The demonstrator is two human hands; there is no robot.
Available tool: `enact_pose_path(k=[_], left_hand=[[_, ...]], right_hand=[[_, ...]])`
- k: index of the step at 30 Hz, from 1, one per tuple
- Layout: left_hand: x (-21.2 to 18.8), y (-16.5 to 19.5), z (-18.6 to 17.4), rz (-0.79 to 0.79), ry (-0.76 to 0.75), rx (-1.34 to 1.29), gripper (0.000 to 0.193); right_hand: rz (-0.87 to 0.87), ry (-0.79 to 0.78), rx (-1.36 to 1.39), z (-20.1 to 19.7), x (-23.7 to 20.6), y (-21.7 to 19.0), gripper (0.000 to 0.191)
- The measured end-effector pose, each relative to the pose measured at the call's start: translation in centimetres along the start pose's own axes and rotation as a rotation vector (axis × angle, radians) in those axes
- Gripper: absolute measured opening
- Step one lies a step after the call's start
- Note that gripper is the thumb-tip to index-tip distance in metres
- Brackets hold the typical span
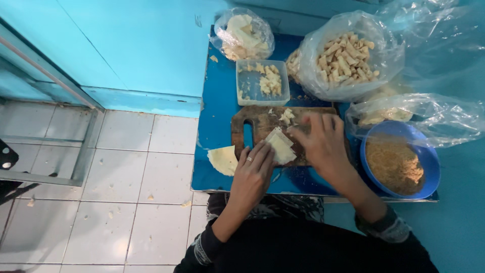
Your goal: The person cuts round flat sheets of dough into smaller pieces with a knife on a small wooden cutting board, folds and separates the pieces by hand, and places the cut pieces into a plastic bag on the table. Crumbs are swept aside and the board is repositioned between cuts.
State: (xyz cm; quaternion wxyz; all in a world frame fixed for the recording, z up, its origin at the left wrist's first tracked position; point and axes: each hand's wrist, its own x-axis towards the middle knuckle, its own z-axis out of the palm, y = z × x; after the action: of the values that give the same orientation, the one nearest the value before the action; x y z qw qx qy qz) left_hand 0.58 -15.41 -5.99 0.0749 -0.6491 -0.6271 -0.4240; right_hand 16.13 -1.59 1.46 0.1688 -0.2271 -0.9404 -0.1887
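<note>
On a brown wooden cutting board (257,124) lies a pale square wrapper sheet (281,145). My left hand (252,172), with a ring on one finger, rests its fingertips on the sheet's near edge. My right hand (321,141) lies flat on the board just right of the sheet, fingers spread and touching its far corner. A small heap of pale filling bits (287,116) sits at the board's far side. Whether either hand pinches the sheet is hard to tell.
The board sits on a blue table (217,111). A clear tub (252,86) holds filling pieces. Plastic bags hold wrappers (242,33) and rolled pieces (346,55). A blue bowl of brown crumbs (396,164) stands right. A loose wrapper (223,160) lies left. White tiled floor is left.
</note>
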Motion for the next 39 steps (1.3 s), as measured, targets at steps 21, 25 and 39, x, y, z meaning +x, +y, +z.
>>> enact_pose_path(k=[21,25,39], left_hand=[[-0.2,0.5,0.5,0.006,0.001,0.003,0.029],[-0.3,1.2,0.9,-0.023,0.027,-0.014,0.025],[0.6,1.4,0.0,-0.184,0.046,-0.135,0.018]], right_hand=[[0.102,-0.015,0.110,2.4,-1.8,-0.5,0.060],[0.181,-0.048,0.099,0.9,-3.9,-0.6,0.057],[0.723,0.108,0.063,-7.6,-16.5,7.4,0.033]])
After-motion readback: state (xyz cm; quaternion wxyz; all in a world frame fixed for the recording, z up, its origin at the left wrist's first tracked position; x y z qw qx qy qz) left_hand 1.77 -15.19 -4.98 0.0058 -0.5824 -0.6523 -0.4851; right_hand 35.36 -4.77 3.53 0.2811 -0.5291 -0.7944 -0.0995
